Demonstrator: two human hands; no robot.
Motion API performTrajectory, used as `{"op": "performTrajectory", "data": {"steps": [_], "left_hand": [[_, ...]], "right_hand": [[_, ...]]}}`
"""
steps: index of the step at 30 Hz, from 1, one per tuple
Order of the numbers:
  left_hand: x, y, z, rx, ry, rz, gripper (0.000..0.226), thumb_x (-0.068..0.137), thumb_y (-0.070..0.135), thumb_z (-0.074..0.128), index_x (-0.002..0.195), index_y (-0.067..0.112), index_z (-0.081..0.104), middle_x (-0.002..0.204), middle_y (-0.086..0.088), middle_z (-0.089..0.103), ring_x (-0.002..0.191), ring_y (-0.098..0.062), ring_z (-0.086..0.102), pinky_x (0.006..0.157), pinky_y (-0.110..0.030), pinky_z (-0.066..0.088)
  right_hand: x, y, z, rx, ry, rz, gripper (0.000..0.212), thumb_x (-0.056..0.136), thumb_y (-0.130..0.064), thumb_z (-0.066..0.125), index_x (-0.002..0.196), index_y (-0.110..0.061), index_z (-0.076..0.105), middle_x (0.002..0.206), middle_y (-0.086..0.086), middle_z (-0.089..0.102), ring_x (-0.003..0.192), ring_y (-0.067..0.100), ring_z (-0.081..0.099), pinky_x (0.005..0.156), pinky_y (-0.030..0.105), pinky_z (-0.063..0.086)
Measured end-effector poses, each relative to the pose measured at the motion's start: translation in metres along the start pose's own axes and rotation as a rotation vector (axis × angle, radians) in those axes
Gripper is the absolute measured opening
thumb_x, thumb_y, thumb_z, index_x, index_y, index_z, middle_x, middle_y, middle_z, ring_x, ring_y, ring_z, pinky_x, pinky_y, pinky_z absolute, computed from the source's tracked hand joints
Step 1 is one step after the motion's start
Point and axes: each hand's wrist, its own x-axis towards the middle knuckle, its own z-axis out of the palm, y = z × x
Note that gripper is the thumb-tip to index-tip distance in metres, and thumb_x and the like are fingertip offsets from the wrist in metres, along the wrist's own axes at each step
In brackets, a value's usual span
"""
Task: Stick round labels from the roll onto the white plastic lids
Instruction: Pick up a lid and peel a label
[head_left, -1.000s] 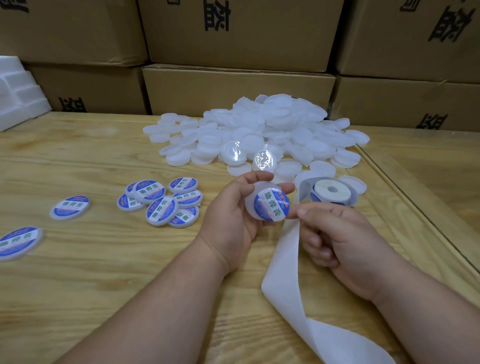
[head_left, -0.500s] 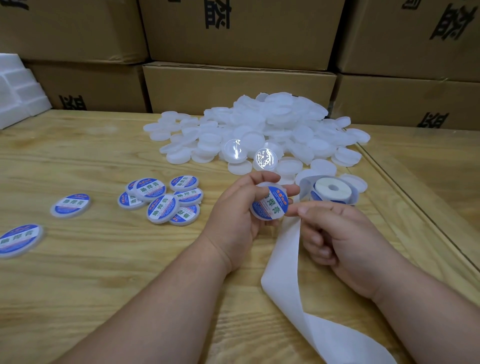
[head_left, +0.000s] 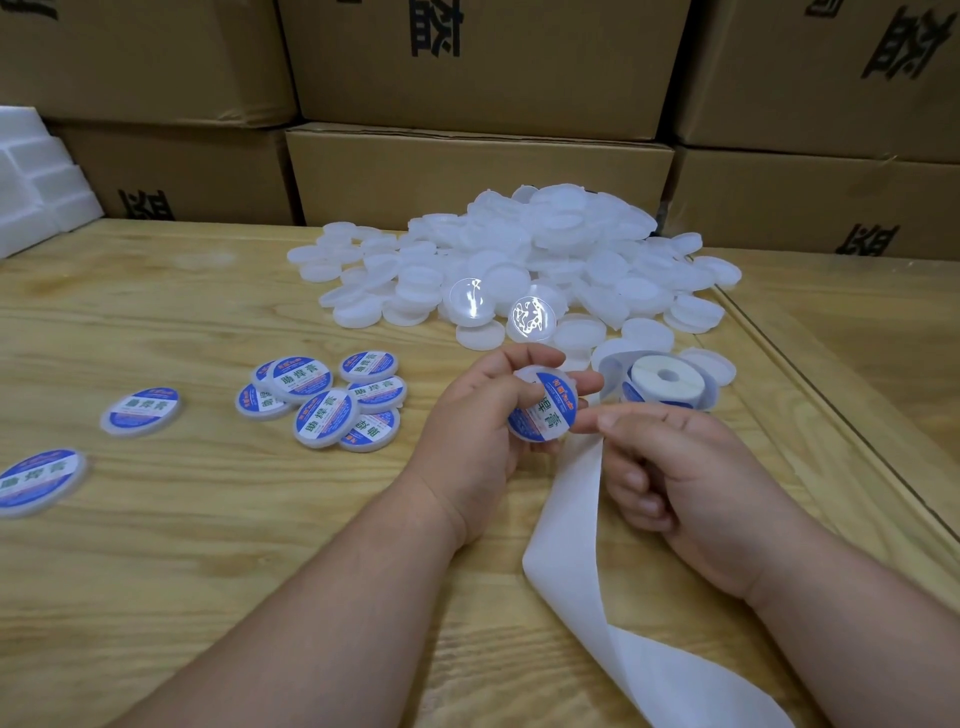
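My left hand (head_left: 470, 431) grips a white lid (head_left: 543, 408) that carries a blue-and-white round label, tilted toward my right. My right hand (head_left: 685, 467) sits just right of it, fingers curled, its thumb and forefinger tip at the lid's right edge; whether they pinch it I cannot tell. The label roll (head_left: 665, 384) lies behind my right hand. Its bare white backing strip (head_left: 571, 530) trails toward me under that hand. A big heap of plain white lids (head_left: 530, 265) lies beyond.
Several labelled lids (head_left: 332, 400) cluster left of my left hand, with two more (head_left: 141, 410) further left. Cardboard boxes (head_left: 478, 176) wall the back. White foam blocks (head_left: 36, 192) sit at the far left. A seam in the wooden table (head_left: 831, 410) runs along the right.
My left hand has turned the labelled lid from face-on to tilted, and it has shifted slightly right toward my right fingertips. My right hand has barely moved.
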Motion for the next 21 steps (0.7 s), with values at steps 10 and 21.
{"op": "performTrajectory", "data": {"steps": [10, 21], "left_hand": [[0.0054, -0.0059, -0.003, 0.038, 0.071, 0.027, 0.05, 0.062, 0.0, 0.043, 0.106, 0.017, 0.06, 0.103, -0.013, 0.077, 0.087, -0.022, 0.072, 0.06, -0.026, 0.049], [0.0037, 0.0017, -0.0017, 0.068, 0.274, 0.007, 0.041, 0.102, 0.059, 0.039, 0.103, 0.029, 0.067, 0.083, -0.01, 0.078, 0.054, -0.018, 0.069, 0.037, -0.021, 0.038]], "right_hand": [[-0.0016, -0.0022, 0.0019, -0.004, -0.016, 0.001, 0.028, 0.098, -0.012, 0.052, 0.1, -0.017, 0.08, 0.053, 0.002, 0.038, 0.043, 0.011, 0.028, 0.038, 0.021, 0.02], [-0.0015, -0.0035, 0.0019, 0.039, -0.011, 0.01, 0.027, 0.098, -0.01, 0.053, 0.088, -0.013, 0.078, 0.053, 0.003, 0.037, 0.041, 0.011, 0.028, 0.038, 0.018, 0.02]]}}
